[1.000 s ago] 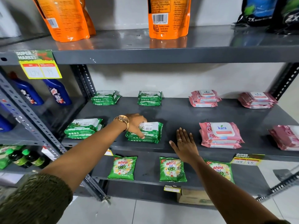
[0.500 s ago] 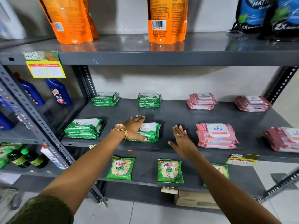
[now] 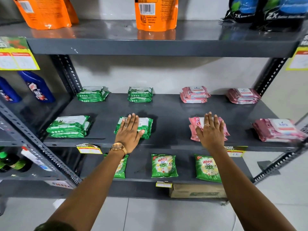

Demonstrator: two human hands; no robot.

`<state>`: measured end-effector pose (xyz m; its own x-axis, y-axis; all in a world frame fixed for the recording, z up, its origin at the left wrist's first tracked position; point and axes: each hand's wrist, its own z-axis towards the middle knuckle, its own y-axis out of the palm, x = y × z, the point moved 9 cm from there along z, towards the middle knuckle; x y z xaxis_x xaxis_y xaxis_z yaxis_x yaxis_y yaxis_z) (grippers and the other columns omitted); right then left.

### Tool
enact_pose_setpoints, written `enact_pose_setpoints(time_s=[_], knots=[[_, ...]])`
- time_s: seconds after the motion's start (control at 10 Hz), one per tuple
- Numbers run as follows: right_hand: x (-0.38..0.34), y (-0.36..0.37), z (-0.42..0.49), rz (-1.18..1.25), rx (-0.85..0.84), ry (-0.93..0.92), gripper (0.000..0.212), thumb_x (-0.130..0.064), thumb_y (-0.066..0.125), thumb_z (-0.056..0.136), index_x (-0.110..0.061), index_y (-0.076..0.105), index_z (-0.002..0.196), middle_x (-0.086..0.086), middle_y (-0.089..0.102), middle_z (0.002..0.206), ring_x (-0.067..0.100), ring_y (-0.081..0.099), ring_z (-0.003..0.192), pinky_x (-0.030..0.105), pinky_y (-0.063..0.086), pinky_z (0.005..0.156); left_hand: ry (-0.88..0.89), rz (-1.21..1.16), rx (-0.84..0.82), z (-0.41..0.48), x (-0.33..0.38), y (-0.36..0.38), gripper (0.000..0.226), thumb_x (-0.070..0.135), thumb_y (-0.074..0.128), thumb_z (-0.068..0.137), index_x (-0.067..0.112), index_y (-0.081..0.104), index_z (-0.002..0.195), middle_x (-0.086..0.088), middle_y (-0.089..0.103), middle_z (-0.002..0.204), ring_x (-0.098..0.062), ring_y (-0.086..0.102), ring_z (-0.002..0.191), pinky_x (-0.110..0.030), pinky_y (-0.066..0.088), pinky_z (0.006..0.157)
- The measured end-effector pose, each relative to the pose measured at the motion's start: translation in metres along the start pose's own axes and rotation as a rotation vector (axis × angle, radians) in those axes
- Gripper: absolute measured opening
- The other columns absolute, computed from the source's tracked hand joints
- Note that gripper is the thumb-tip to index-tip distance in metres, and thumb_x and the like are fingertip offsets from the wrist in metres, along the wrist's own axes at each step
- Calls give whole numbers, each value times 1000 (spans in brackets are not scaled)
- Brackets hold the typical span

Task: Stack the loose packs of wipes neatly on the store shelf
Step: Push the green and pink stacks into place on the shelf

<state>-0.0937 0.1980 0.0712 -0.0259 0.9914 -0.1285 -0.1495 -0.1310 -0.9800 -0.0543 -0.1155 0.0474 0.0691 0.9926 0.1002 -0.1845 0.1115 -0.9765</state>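
Observation:
Small stacks of wipes packs lie on the grey middle shelf (image 3: pixel 170 112). My left hand (image 3: pixel 130 132) lies flat, palm down, on the front centre green stack (image 3: pixel 147 125). My right hand (image 3: pixel 210 130) lies flat on a front pink stack (image 3: pixel 193 130). Neither hand grips anything. Another green stack (image 3: pixel 70 126) sits at the front left and a pink stack (image 3: pixel 278 130) at the front right. At the back stand two green stacks (image 3: pixel 92 94) (image 3: pixel 140 94) and two pink stacks (image 3: pixel 194 95) (image 3: pixel 242 95).
Orange pouches (image 3: pixel 155 14) and dark bags (image 3: pixel 265 10) stand on the shelf above. Green detergent packets (image 3: pixel 164 165) lie on the shelf below, over a cardboard box (image 3: pixel 196 190). Blue bottles (image 3: pixel 39 87) fill the left bay behind a slanted perforated upright (image 3: pixel 41 147).
My right hand has moved from the bare shelf front onto the pink stack. My left hand has flattened on top of the green stack. The view has come closer.

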Motion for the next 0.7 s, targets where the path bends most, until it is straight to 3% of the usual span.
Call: enact_pose_setpoints(time_s=[0.4,0.6,0.7], knots=[[0,4,-6,8,62,25,68,-44,29,97,-6,11,150,13,10,161,31,5,149,47,3,121,-8,31,8,-6,0,0,66,45,23,98,10,-3,148,-9,-2,160,-22,-7,147,-38,-6,120],[0,2,-10,58,4,34,71,-48,27,97,-7,3,151,11,1,162,30,-5,149,51,-2,122,7,24,-79,-6,3,-4,68,46,23,98,9,-6,148,-10,-6,160,-23,-9,147,-39,-5,121],[-8,-18,-22,114,5,21,71,-48,30,97,-6,8,150,13,7,161,33,-1,149,53,-2,119,27,26,-61,-8,12,-21,75,51,25,96,6,-4,148,-13,-4,160,-24,-6,147,-38,-2,121]])
